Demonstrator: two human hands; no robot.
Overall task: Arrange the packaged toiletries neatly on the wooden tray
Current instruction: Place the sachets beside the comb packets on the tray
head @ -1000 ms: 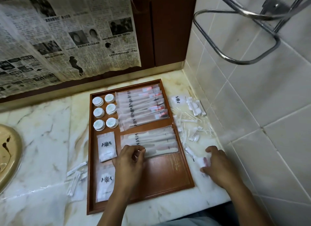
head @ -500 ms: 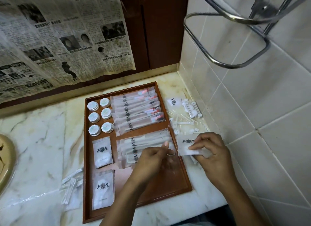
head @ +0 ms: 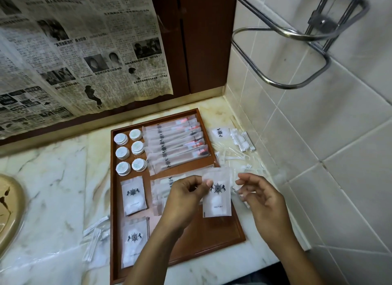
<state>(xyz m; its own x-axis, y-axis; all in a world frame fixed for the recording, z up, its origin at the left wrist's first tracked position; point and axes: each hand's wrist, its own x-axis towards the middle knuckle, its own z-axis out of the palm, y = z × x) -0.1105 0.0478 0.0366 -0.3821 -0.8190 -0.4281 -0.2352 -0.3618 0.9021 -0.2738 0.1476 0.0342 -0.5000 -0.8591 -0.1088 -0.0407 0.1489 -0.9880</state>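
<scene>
One rectangular reddish-brown wooden tray (head: 216, 236). Six small round white-capped jars (head: 129, 151), in two columns of three. About seven long translucent plastic packets (head: 176, 144) in the far stack. A nearer, partly hidden stack (head: 161, 185) cannot be counted. Four flat white plastic sachets (head: 133, 196) bear a ship's-wheel emblem. The loose white cotton swabs (head: 241, 139) are too small to count.

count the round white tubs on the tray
6 round white tubs in the wooden tray's far-left corner, two columns of three. None look hidden.
</scene>
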